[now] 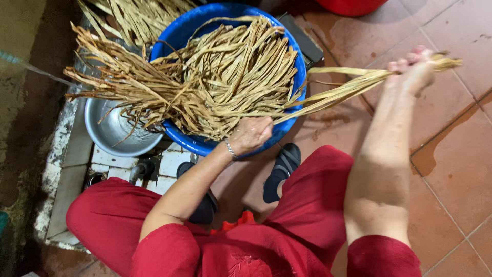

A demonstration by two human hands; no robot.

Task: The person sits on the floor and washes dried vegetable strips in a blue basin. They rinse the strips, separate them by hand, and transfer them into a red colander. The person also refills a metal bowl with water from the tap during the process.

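The right hand [417, 69] pinches a strand bundle [348, 87] pulled from the blue basin [179, 31]. The left hand [251, 134] closes on the same strands at the rim, fingers partly hidden.

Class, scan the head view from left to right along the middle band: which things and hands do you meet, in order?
Metal bowl → blue basin heaped with dried leaf strips → left hand at the basin's near rim → black sandal → right hand gripping a bunch of strips over the wet red floor tiles.
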